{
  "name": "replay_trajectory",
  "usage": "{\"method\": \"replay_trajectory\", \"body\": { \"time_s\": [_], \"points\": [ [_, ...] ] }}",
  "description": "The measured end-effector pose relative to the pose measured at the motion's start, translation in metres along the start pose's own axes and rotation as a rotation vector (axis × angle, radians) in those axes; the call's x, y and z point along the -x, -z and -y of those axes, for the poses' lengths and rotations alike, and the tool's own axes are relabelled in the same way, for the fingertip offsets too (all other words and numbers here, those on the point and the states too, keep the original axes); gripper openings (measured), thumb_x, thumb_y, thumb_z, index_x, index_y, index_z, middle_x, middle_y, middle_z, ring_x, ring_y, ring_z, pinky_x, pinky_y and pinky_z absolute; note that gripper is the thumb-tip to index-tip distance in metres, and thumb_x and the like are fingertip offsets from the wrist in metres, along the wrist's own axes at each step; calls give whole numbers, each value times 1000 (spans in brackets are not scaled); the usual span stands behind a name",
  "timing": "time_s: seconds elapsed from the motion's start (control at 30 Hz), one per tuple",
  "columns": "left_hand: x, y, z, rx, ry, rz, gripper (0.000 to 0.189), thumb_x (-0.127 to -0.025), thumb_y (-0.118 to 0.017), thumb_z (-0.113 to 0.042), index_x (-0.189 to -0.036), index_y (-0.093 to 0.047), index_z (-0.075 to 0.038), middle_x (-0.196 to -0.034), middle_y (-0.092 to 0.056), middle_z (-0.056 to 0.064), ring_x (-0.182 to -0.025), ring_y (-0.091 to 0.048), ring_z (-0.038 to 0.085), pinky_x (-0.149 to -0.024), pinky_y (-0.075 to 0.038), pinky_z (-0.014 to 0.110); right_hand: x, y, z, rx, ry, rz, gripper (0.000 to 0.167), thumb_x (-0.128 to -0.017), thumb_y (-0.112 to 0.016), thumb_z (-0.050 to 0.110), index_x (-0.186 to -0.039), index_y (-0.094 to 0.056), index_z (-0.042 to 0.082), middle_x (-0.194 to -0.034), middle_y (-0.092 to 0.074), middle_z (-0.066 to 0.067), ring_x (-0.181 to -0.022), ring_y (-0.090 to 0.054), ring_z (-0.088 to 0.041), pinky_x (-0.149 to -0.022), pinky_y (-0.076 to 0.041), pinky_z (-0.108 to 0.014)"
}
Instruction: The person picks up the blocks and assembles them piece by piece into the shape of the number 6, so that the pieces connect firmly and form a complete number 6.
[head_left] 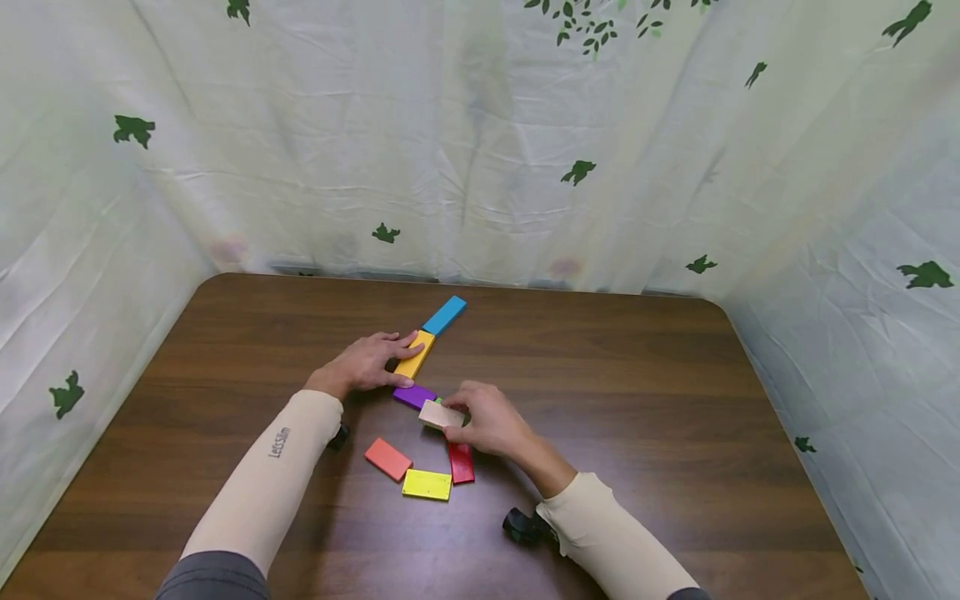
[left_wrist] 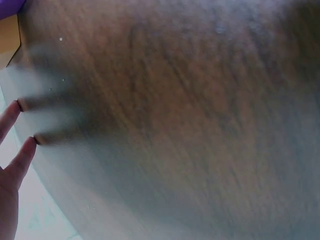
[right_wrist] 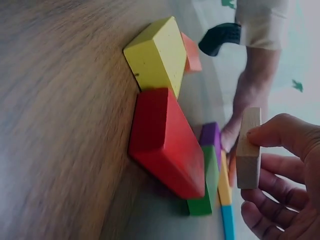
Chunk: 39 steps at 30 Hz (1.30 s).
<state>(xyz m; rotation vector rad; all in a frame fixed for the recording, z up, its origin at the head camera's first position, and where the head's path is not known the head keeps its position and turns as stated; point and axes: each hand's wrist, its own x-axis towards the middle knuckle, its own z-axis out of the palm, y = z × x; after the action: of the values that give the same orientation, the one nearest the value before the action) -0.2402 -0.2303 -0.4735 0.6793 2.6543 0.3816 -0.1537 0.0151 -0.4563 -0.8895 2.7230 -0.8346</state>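
A plain wooden block (head_left: 439, 415) is pinched between the thumb and fingers of my right hand (head_left: 495, 421), held above the row near a green block (right_wrist: 201, 206) and a red block (head_left: 462, 468). My left hand (head_left: 363, 364) lies spread at an orange-yellow block (head_left: 417, 357), fingers over it and thumb by its near end, beside a purple block (head_left: 411, 397). In the left wrist view, two fingertips (left_wrist: 31, 145) touch the table. Beyond the orange-yellow block, a blue block (head_left: 445, 315) continues the line.
A yellow block (head_left: 427, 485) lies at the near end of the red one, with a coral block (head_left: 388, 459) to its left. The blocks form a curving chain on the brown wooden table (head_left: 637, 400). A pale curtain (head_left: 480, 150) with green leaf prints hangs around the table.
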Motion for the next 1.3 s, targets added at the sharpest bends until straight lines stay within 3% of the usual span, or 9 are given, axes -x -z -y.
{"method": "replay_trajectory", "body": {
  "time_s": [0.23,0.4,0.63,0.87,1.0,1.13,1.3],
  "points": [
    [-1,1,1,-9,-14,2,74,-87,-64,-51,-148,-37,-18,-158,-24,8,-141,-23,42,-108,-21,64,-17,-11,13,31,33,60,33,-81,-76,24,-111,-73,9,-92,-63,2,-75,-50,-7,-64,-39,-17],
    [-2,2,1,-13,-42,-4,74,-87,-63,-51,-147,-38,-17,-157,-25,8,-140,-25,42,-108,-22,64,-27,-19,22,77,61,60,32,-82,-76,24,-110,-73,9,-91,-64,3,-73,-50,-7,-61,-38,-16],
    [-2,1,2,-18,-71,-22,72,-88,-64,-49,-146,-40,-14,-157,-26,10,-139,-26,43,-108,-23,63,-38,-32,38,143,50,60,30,-84,-75,26,-110,-74,10,-103,-71,1,-88,-62,-9,-73,-49,-20],
    [0,2,2,-16,-100,-43,70,-88,-65,-45,-145,-42,-12,-155,-29,12,-138,-28,44,-107,-25,62,-44,-40,46,251,35,33,22,-84,-75,29,-100,-76,15,-91,-73,7,-82,-66,-12,-70,-53,-30],
    [1,1,3,-10,-87,-37,71,-88,-65,-48,-145,-42,-13,-156,-28,11,-139,-27,44,-108,-24,62,-46,-45,49,286,29,41,13,-84,-75,30,-85,-75,17,-74,-67,10,-72,-63,-11,-62,-51,-29],
    [0,-1,5,-13,-80,-38,71,-88,-65,-47,-146,-41,-13,-156,-28,11,-139,-26,43,-108,-23,62,-48,-48,51,318,34,48,21,-83,-75,29,-68,-66,18,-61,-55,10,-63,-58,-11,-56,-48,-28],
    [1,-1,5,-1,-84,-42,71,-88,-65,-47,-146,-41,-13,-156,-28,11,-140,-26,43,-109,-22,62,-49,-51,52,336,41,35,24,-82,-75,29,-65,-62,18,-59,-53,9,-61,-58,-12,-54,-46,-28]
  ]
}}
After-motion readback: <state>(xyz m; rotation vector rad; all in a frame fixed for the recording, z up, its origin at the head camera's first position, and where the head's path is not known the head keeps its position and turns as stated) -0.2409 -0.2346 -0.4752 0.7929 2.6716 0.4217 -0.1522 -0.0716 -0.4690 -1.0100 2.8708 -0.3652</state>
